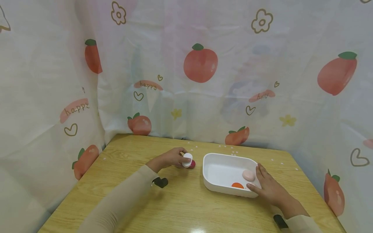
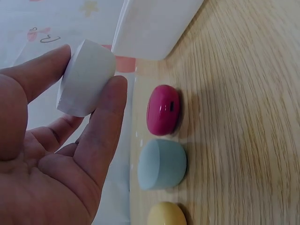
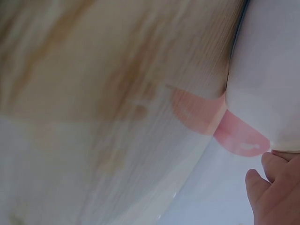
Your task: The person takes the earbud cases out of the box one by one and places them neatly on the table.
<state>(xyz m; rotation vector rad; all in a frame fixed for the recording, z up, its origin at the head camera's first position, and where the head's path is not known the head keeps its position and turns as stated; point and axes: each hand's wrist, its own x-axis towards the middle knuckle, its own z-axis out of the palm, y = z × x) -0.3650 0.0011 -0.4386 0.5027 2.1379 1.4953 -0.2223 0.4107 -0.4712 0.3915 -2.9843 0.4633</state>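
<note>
My left hand (image 1: 174, 158) pinches a small white rounded piece with a flat face (image 2: 86, 77) between thumb and fingers, above the table. Below it on the wood stands a magenta rounded case (image 2: 163, 110) with a small dark slot. Beside that, in the left wrist view, sit a pale blue rounded piece (image 2: 161, 164) and a yellow one (image 2: 166, 215). My right hand (image 1: 271, 187) rests on the right end of a white tray (image 1: 214, 188), fingers extended along the rim and thumb over the front corner. Inside lie a pale pink rounded piece (image 1: 248, 175) and an orange one (image 1: 237, 185).
The wooden table (image 1: 175, 210) ends at a printed curtain (image 1: 163, 58) at the back and sides. Small pale petal shapes (image 1: 234, 152) are scattered near the far edge. A dark strap piece (image 1: 161, 182) hangs at the left wrist.
</note>
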